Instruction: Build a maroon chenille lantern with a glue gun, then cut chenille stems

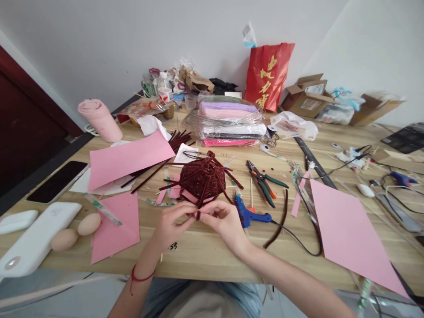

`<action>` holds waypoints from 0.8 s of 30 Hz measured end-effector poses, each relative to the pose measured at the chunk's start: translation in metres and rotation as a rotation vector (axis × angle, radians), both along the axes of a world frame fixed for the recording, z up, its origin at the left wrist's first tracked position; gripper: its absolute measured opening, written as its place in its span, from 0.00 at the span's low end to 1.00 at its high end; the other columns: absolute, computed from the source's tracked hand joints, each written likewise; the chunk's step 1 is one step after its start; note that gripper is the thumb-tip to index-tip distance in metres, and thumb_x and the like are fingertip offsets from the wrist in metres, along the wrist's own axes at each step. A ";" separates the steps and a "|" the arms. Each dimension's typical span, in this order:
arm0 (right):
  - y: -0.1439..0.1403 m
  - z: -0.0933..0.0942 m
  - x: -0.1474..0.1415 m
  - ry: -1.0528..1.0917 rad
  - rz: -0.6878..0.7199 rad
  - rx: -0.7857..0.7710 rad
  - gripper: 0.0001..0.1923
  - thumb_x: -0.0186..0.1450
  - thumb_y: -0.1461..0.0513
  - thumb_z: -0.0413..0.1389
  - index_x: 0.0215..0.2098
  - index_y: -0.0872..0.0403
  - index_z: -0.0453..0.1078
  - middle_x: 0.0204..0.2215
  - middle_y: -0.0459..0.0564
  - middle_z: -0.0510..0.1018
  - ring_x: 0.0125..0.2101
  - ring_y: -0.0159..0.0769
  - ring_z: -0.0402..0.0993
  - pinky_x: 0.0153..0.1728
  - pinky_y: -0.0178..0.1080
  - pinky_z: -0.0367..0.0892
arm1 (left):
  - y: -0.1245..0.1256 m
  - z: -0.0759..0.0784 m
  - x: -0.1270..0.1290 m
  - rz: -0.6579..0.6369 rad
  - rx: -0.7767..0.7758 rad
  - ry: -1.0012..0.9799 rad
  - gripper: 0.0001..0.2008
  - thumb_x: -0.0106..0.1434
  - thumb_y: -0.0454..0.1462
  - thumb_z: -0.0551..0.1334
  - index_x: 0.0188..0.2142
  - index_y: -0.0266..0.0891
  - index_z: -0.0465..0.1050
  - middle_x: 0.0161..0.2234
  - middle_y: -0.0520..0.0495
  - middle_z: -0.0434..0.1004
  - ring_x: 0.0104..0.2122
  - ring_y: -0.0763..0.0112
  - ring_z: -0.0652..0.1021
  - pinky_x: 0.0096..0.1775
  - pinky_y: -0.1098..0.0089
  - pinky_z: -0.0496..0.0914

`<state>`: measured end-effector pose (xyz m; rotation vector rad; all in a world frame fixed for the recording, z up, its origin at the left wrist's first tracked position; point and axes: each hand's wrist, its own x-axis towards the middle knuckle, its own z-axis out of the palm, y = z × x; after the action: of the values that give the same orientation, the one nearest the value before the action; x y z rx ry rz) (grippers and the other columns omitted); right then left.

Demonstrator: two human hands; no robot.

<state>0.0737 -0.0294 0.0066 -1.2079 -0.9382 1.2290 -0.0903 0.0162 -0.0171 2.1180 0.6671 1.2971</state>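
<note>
Left hand: the left hand (pixel 170 225) is closed in a pinch on a dark red stem end at the base of the woven ball (pixel 202 180), apparently steadying it.
Right hand: the right hand (pixel 222 221) meets the left fingertip to fingertip, also pinched on that stem end; the paired grip looks suited to twisting or tucking the end.
Woven ball: a rounded bundle of dark red fuzzy stems with loose ends sticking out, resting on the table (pixel 205 251) just beyond the hands, near the middle of the front edge and close enough to work without reaching.
Glue gun: the blue glue gun (pixel 249 215) lies just right of the right hand, its cord trailing right.
Pliers: the pliers (pixel 263 182) lie beyond the glue gun.
Spare stems: a loose pile of dark red stems (pixel 172 143) lies behind the ball, partly under a pink paper sheet (pixel 127 159).
Left corner: two eggs (pixel 77 231) sit beside a white case (pixel 36 238).
Right edge: a large pink sheet (pixel 347 229) lies flat.
</note>
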 end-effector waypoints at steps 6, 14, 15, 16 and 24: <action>0.004 0.007 0.002 0.118 0.038 -0.118 0.15 0.43 0.56 0.73 0.24 0.53 0.77 0.25 0.47 0.81 0.27 0.34 0.76 0.32 0.37 0.71 | 0.000 -0.001 0.000 0.011 -0.029 0.031 0.05 0.63 0.29 0.62 0.33 0.38 0.76 0.32 0.45 0.83 0.33 0.69 0.81 0.36 0.71 0.76; 0.008 0.018 0.005 0.216 0.035 -0.398 0.15 0.38 0.62 0.72 0.19 0.55 0.72 0.20 0.42 0.76 0.21 0.26 0.65 0.25 0.33 0.58 | 0.003 -0.003 0.000 0.039 0.045 0.007 0.07 0.61 0.27 0.63 0.35 0.39 0.79 0.32 0.46 0.84 0.31 0.70 0.82 0.36 0.72 0.76; 0.009 0.019 0.005 0.232 0.038 -0.426 0.15 0.38 0.62 0.71 0.19 0.56 0.71 0.19 0.41 0.75 0.20 0.25 0.63 0.24 0.32 0.57 | 0.003 -0.003 0.000 0.041 0.053 0.005 0.08 0.61 0.27 0.63 0.36 0.39 0.79 0.32 0.45 0.84 0.32 0.70 0.82 0.37 0.72 0.76; 0.010 0.019 0.005 0.250 0.044 -0.450 0.15 0.38 0.63 0.71 0.19 0.56 0.71 0.17 0.40 0.74 0.19 0.24 0.61 0.24 0.32 0.56 | 0.004 -0.004 0.000 0.042 0.063 0.003 0.08 0.61 0.26 0.63 0.36 0.38 0.79 0.32 0.45 0.84 0.32 0.70 0.82 0.37 0.72 0.76; 0.007 0.011 0.003 0.202 0.122 -0.354 0.15 0.43 0.60 0.72 0.24 0.55 0.72 0.21 0.42 0.77 0.22 0.28 0.68 0.27 0.34 0.61 | 0.007 -0.004 0.000 0.035 0.099 -0.013 0.09 0.62 0.26 0.63 0.38 0.38 0.80 0.34 0.44 0.84 0.33 0.69 0.83 0.36 0.72 0.77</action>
<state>0.0763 -0.0226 0.0174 -1.2831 -0.6696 1.6314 -0.0908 0.0227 -0.0207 2.1834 0.6499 1.3882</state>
